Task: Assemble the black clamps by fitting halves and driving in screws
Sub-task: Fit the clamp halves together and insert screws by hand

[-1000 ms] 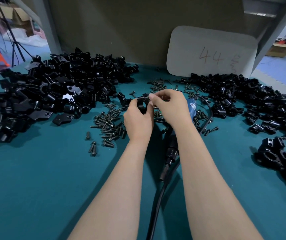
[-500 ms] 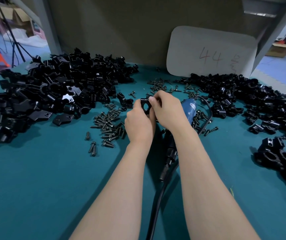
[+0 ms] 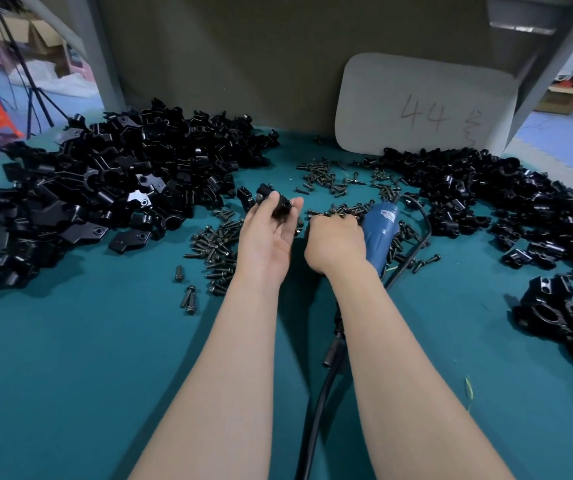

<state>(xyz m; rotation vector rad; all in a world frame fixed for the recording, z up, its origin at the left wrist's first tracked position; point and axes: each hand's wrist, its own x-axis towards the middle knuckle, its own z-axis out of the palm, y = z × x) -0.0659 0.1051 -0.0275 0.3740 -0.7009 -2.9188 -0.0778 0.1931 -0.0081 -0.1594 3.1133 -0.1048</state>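
Nearest, the black cable (image 3: pixel 319 393) runs up between the forearms to the blue driver (image 3: pixel 380 233), lying just beside the right hand (image 3: pixel 335 242) at its three o'clock. That hand is knuckles-up, fingers curled down into the loose screws (image 3: pixel 347 210) at its twelve o'clock; whether one is pinched, I cannot tell. The left hand (image 3: pixel 266 237), palm turned inward, grips the clamp (image 3: pixel 280 207) between thumb and fingertips, at eleven o'clock from the right hand, a round hole facing roughly three o'clock. The right hand sits nearer both screws and driver. Beyond, at ten o'clock, lies the heap of halves (image 3: pixel 105 188).
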